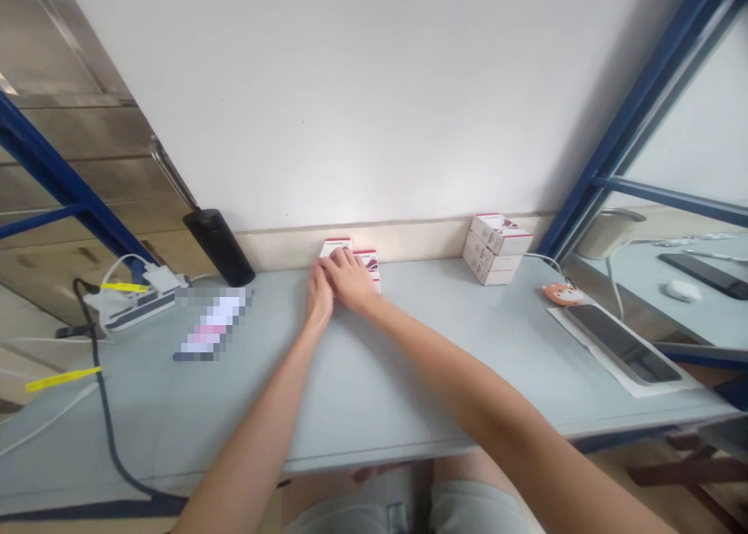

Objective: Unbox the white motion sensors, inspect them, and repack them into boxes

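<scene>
At the back of the grey table, against the wall, both my hands are on a small white box with red trim (337, 244). My left hand (319, 296) presses along its left side, fingers pointing away from me. Over its front lies my right hand (352, 279), whose fingertips meet the left hand. Most of this box is hidden behind the hands. A second white and red box (370, 263) stands just right of it, partly covered by my right hand. Farther right is a stack of similar boxes (496, 252).
On the left are a pixelated phone-like object (213, 325), a black cylinder with a metal loop (220, 245), a power strip (143, 304) and cables. To the right lie a dark phone (622, 343) on white paper and an orange animal-faced item (562, 293). Blue frames flank the table.
</scene>
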Action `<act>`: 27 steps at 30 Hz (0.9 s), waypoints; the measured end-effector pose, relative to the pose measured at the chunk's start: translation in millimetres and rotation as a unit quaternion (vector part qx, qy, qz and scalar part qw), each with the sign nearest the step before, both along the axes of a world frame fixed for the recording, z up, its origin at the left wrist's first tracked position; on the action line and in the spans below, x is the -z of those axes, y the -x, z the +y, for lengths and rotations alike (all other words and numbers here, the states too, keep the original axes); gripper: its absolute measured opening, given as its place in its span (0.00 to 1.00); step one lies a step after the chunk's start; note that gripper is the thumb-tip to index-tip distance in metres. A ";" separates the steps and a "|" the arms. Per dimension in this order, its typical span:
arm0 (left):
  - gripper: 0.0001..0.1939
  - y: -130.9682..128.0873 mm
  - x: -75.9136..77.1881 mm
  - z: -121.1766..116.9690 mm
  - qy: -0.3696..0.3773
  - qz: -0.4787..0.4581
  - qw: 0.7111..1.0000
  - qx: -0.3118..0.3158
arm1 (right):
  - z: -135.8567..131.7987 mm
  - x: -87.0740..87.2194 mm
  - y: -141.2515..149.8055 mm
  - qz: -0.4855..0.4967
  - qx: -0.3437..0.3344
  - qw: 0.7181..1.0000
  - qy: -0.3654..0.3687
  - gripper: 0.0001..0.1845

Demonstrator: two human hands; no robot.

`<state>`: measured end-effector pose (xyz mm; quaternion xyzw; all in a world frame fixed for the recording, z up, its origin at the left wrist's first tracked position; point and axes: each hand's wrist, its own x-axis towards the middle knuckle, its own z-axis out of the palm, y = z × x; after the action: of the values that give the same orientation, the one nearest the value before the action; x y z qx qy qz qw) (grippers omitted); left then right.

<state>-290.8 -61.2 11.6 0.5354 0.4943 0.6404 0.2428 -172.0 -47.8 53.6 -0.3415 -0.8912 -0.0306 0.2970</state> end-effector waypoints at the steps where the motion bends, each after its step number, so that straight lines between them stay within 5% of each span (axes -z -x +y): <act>1: 0.22 -2.1 -1.8 -2.5 0.012 0.006 1.000 -0.024 | 1.1 -6.1 -10.8 -0.001 -0.010 1.000 0.001 0.19; 4: 0.25 -8.1 -8.5 -8.8 0.067 0.014 0.993 -0.095 | 7.0 -24.4 -71.1 0.029 -0.016 0.999 -0.026 0.23; 6: 0.26 -10.4 -12.2 -10.6 0.088 0.029 0.990 -0.108 | 12.7 -32.7 -129.3 0.096 0.088 0.989 -0.073 0.22; 9: 0.25 -11.7 -15.1 -9.9 0.094 0.047 0.987 -0.120 | 22.7 -35.0 -219.7 0.143 0.306 0.932 -0.131 0.23; 13: 0.25 -13.1 -13.9 -7.2 0.081 0.056 0.983 -0.153 | 31.9 -19.7 -296.7 0.034 0.326 0.931 -0.159 0.22; 19: 0.23 -13.9 -8.1 -7.5 0.064 0.072 0.976 -0.194 | 30.0 5.3 -317.1 0.134 0.364 0.902 -0.190 0.28; 27: 0.24 -5.0 -10.9 -11.4 0.099 0.092 0.967 -0.215 | 26.7 1.2 -317.2 0.209 0.381 0.891 -0.130 0.27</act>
<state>-285.7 -72.6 22.5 0.4466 0.6787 0.5735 0.1048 145.2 -21.1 52.4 -0.6120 -0.5981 -0.1849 0.4833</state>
